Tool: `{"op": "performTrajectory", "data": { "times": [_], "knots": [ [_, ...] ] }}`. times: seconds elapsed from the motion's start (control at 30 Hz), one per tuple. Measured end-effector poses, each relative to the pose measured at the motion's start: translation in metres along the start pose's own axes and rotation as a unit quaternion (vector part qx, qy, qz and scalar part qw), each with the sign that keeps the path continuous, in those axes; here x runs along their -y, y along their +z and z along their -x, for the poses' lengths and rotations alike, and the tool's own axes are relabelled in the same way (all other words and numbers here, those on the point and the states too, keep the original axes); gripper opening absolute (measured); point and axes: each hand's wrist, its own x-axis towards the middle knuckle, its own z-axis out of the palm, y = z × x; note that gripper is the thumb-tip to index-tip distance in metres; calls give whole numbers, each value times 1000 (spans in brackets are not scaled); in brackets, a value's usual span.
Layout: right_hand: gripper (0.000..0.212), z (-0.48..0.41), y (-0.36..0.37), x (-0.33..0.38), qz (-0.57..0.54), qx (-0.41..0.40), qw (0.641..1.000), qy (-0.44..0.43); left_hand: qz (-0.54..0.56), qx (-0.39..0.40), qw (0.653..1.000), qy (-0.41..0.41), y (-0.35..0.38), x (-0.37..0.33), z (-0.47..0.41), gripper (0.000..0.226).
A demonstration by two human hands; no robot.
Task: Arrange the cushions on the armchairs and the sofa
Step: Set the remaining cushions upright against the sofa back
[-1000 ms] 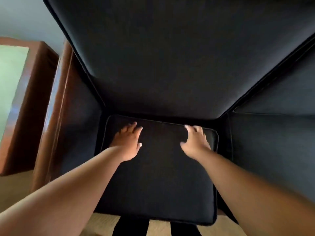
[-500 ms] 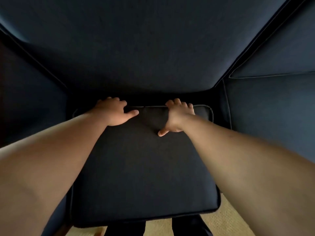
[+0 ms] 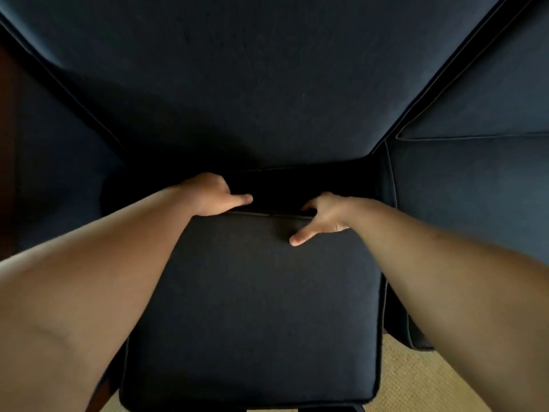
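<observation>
Dark open gap [image 3: 279,188] behind seat cushion [image 3: 252,307], backrest [image 3: 252,84] close above.

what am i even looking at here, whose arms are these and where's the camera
The camera sits on a person's head and looks forward and down, so you see their own two bare arms reaching out. There is no machine. Below them is a dark seat cushion on a dark upholstered seat, with the back cushion rising behind it. The left hand and the right hand both grip the cushion's far edge, fingers curled over it and thumbs on top. That far edge appears raised off the seat, with a dark gap behind it. A second dark seat stands to the right, and tan carpet shows at the bottom.
</observation>
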Motion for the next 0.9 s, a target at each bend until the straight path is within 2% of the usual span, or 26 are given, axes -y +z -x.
{"op": "performTrajectory", "data": {
  "times": [0.07, 0.27, 0.3, 0.4, 0.5, 0.63, 0.67, 0.8, 0.9],
  "knots": [
    [126, 7, 15, -6, 37, -6, 999, 4, 14, 11, 1000, 21, 6, -4, 4, 57],
    [124, 10, 21, -15, -58, 3, 998, -11, 62, 27, 998, 15, 14, -1, 10, 52],
    [125, 8, 20, -13, -61, 3, 998, -11, 59, 37, 998, 5, 14, -2, 11, 55],
    [133, 4, 17, -9, -58, 8, 998, 2, 18, 56, 998, -33, 11, -8, 15, 85],
    [122, 8, 17, -14, -61, 23, 998, 13, -47, 85, 995, -31, 2, -20, 24, 107],
    [147, 22, 19, -24, -57, 55, 997, -3, -64, 122, 990, -1, -6, -31, 47, 125],
    [145, 27, 22, -26, -56, 61, 997, -7, -73, 139, 988, 8, -5, -32, 54, 129],
    [115, 59, 34, -31, -33, 36, 999, 18, -156, 178, 971, 21, -6, -45, 85, 134],
    [100, 87, 42, -33, -92, 42, 995, -20, -181, 172, 968, 11, -8, -58, 113, 133]
  ]
}}
